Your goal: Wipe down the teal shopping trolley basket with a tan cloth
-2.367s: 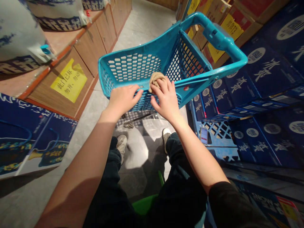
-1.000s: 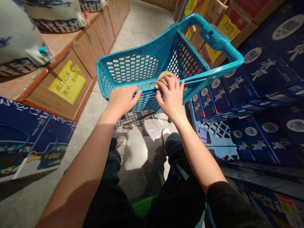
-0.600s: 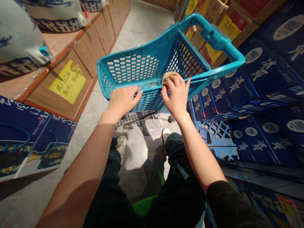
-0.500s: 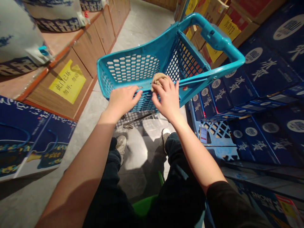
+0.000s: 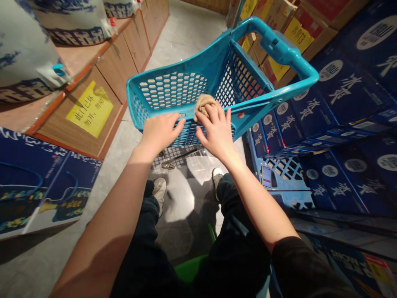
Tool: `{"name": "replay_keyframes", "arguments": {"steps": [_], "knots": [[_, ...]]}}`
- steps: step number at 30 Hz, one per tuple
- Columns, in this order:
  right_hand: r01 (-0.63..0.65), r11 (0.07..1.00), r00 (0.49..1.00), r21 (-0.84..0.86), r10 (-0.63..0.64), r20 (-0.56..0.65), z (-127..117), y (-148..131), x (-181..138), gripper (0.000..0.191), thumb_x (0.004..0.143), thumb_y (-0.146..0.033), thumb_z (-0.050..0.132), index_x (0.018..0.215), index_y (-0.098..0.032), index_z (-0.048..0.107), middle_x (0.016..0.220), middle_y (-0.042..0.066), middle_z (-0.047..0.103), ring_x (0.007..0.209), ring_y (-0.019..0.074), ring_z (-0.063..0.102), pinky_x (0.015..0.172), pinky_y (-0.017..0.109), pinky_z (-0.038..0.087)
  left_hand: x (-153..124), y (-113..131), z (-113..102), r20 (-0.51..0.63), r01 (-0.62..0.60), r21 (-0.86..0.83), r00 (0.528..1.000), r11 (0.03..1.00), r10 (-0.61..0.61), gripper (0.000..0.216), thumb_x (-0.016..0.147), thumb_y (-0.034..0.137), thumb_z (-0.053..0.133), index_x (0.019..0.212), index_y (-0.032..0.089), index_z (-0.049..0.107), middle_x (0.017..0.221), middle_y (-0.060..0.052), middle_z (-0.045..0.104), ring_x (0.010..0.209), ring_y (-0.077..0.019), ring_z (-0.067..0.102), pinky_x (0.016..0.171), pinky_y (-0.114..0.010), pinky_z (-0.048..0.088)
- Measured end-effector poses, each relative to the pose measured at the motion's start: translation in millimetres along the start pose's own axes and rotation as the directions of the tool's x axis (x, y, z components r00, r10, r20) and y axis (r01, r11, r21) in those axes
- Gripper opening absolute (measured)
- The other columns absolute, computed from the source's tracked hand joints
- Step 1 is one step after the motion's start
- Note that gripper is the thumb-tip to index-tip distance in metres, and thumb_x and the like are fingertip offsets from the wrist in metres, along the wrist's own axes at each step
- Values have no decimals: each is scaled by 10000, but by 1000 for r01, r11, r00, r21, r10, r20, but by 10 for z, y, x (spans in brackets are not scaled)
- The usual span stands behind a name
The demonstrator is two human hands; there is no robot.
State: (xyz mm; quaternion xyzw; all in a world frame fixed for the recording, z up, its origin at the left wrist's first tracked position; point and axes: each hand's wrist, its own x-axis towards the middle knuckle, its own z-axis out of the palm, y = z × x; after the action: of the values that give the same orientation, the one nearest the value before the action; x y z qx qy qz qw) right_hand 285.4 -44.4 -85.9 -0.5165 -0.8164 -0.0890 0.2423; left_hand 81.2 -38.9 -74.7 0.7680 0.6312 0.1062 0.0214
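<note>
A blue plastic shopping cart basket stands tilted in front of me, its handle up at the right. My left hand grips the near rim of the basket, fingers curled over the edge. My right hand presses a crumpled tan cloth against the same rim, just right of the left hand. The fingers of the right hand lie over the cloth.
Stacked dark blue cartons fill the right side, with a blue plastic pallet and a phone below. A wooden cabinet with a yellow label stands left, large ceramic jars on top. More blue boxes lie at lower left. I sit on a green stool.
My right hand with the cloth slid right along the rim toward the corner, then back left to just beside the left hand. The left hand has stayed put.
</note>
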Motion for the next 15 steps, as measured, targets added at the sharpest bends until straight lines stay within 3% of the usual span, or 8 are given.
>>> {"name": "replay_keyframes", "arguments": {"steps": [3, 7, 10, 15], "knots": [[21, 999, 999, 30, -22, 35, -31, -61, 13, 401, 1048, -295, 538, 1404, -267, 720, 1611, 103, 625, 1614, 376, 430, 1364, 763, 196, -1, -5, -8, 1, -2, 13, 1000, 1000, 2, 490, 1140, 449, 324, 1197, 198, 742, 1192, -150, 810, 1118, -362, 752, 800, -389, 470], [-113, 993, 992, 41, 116, -57, -78, 246, 91, 335, 1064, -290, 476, 1208, -275, 778, 1495, 99, 705, 1520, 371, 534, 1352, 800, 161, 1, -16, -4, 11, -8, 21, 1000, 1000, 7, 488, 1137, 447, 323, 1207, 199, 738, 1221, -150, 807, 1130, -370, 748, 787, -392, 466], [-157, 987, 983, 40, 160, -88, -61, 312, 88, 336, 1043, -288, 497, 1227, -251, 775, 1517, 123, 687, 1542, 402, 507, 1345, 798, 193, 3, -12, 2, 5, -11, 22, 1000, 1000, 11, 492, 1138, 441, 314, 1219, 199, 734, 1227, -151, 806, 1128, -367, 746, 788, -394, 464], [21, 999, 999, 28, -23, 44, -27, -38, 18, 446, 1036, -290, 557, 1461, -264, 690, 1645, 102, 595, 1638, 399, 395, 1358, 774, 198, 4, -3, -6, 12, -2, 43, 1000, 999, 1, 502, 1146, 447, 311, 1213, 188, 736, 1216, -152, 807, 1141, -368, 749, 790, -385, 459]]}}
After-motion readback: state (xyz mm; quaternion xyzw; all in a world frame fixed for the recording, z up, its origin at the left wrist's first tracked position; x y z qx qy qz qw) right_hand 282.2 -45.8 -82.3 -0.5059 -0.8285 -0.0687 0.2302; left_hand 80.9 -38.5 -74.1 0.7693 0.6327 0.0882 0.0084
